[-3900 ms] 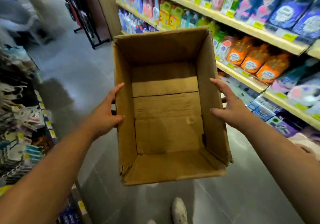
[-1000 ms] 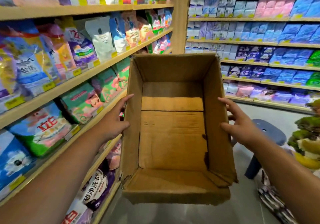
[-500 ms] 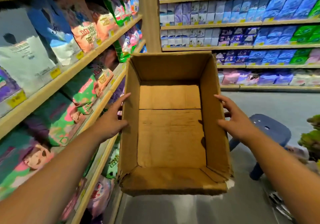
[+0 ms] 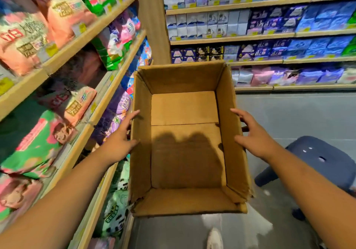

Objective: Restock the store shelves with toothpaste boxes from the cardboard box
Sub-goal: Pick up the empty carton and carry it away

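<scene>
Centre of frame: my left hand (image 4: 115, 144) and right hand (image 4: 254, 138) each gripped a side wall of the empty cardboard box (image 4: 183, 77); I judged restocking done, with disposal or refilling next.

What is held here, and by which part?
The empty cardboard box: the left hand grips its left side wall, the right hand its right side wall, each thumb inside the rim, fingers outside.

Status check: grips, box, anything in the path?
Left grip and right grip hold cardboard box by its side walls. Box empty. Blue stool ahead right.
</scene>
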A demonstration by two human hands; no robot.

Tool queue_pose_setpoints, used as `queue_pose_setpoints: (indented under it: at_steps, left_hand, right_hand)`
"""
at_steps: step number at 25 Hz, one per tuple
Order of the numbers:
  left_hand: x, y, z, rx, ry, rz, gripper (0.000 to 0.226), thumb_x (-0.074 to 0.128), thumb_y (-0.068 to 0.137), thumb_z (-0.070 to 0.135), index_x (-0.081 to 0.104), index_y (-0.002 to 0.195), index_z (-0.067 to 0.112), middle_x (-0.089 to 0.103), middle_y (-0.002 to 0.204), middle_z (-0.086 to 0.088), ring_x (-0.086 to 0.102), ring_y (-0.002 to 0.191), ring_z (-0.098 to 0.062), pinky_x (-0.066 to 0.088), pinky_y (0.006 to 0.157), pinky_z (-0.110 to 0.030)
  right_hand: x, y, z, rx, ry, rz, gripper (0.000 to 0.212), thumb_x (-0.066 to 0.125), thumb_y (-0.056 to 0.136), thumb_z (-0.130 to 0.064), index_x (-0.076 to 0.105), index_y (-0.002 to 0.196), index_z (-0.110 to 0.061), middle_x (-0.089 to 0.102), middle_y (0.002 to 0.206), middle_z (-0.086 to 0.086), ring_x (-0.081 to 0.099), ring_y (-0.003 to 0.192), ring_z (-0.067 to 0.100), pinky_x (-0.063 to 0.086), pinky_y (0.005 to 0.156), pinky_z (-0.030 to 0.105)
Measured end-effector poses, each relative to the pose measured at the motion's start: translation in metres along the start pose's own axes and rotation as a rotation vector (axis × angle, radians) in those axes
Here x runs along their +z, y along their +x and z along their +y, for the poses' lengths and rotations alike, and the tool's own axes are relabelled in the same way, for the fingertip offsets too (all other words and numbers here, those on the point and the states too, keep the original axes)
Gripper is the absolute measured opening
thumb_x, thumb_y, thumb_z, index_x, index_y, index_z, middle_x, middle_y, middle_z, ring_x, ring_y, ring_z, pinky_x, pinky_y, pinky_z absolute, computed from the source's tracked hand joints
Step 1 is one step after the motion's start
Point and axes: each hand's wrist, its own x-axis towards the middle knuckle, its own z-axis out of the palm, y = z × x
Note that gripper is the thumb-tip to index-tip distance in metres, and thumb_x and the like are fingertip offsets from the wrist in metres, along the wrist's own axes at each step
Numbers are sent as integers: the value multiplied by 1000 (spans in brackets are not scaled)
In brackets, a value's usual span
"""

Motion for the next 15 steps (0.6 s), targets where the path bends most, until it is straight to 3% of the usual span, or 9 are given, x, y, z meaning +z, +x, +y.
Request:
queue_pose_setpoints:
  at_steps: [4,6,8,10,12,15]
  left_hand:
    - [-9,95,-35,-59,23,-13,82,59,86,-11,24,147,30,49,134,0,56,109,2,49,80,-10]
    - [-14,132,-59,-95,15,-7,84,55,83,-19,26,144,31,41,143,-8,50,118,-13,48,75,-9]
    - [-18,165,-87,-93,26,-26,89,52,79,-25,26,141,32,35,148,-13,49,116,-16,47,72,-9]
    - [-23,200,-120,-93,77,-57,91,53,77,-23,26,143,32,41,143,-11,55,113,-15,47,73,-10]
    - [-27,235,-152,-128,70,-115,91,54,78,-20,26,144,36,51,133,-6,63,104,-11,53,74,-19]
    - [-30,275,-191,-186,43,-151,90,56,78,-10,30,138,52,58,125,1,67,95,-29,58,74,-52]
  right_hand:
    - [19,100,21,70,-37,-72,76,61,87,-5,30,135,-55,32,147,-7,45,114,17,49,59,20]
    - [33,134,32,90,-44,-103,76,61,87,-5,29,135,-56,32,147,-6,46,114,18,53,69,28]
    - [53,164,45,116,-23,-137,77,60,87,-3,30,134,-56,33,144,-7,46,117,20,54,82,41]
    - [80,194,63,150,8,-132,77,59,86,2,33,133,-54,34,137,-12,43,122,19,52,84,39]
    - [109,219,84,206,15,-102,78,57,86,6,32,134,-51,31,134,-14,40,124,17,49,79,34]
    - [146,246,114,294,47,-70,78,55,87,7,32,135,-50,30,138,-12,44,121,24,48,69,28]
